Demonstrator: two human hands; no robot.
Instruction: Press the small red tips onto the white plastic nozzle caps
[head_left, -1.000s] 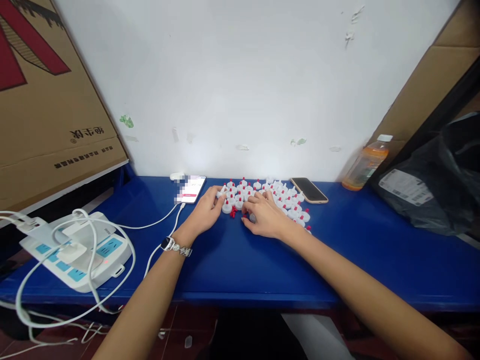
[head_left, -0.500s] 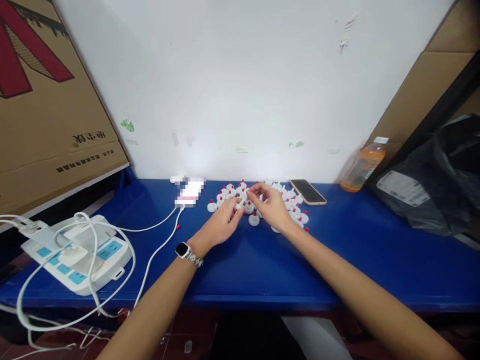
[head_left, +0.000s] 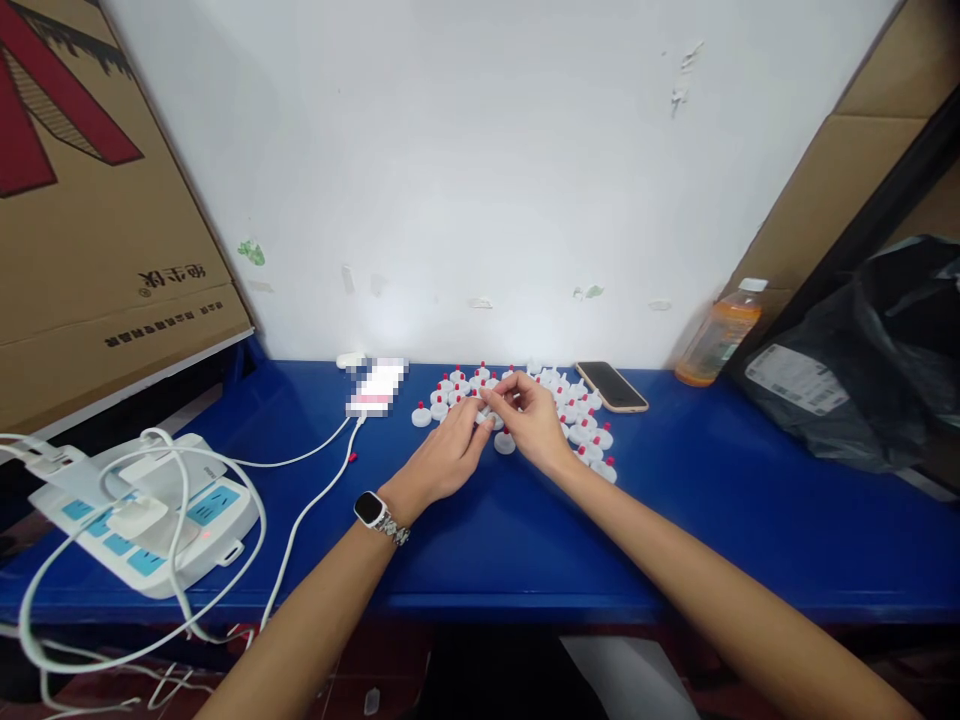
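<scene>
Several small white caps with red tips (head_left: 585,425) are clustered on the blue table (head_left: 675,530) near the wall. My left hand (head_left: 442,455), with a watch on its wrist, and my right hand (head_left: 532,415) meet over the front of the cluster. Their fingertips pinch a small white cap piece (head_left: 487,408) between them, just above the table. A single cap (head_left: 504,442) lies right under the hands, and another (head_left: 421,416) sits apart to the left.
A charging phone (head_left: 375,385) lies left of the caps, its white cable running toward a power strip (head_left: 142,510) at the left edge. A dark phone (head_left: 611,386), an orange drink bottle (head_left: 716,335) and a black plastic bag (head_left: 862,370) are on the right. Cardboard boxes lean on both sides.
Both hands rose off the cap pile, where they were pressed flat a second ago, and came together with a small white piece pinched between the fingertips.
</scene>
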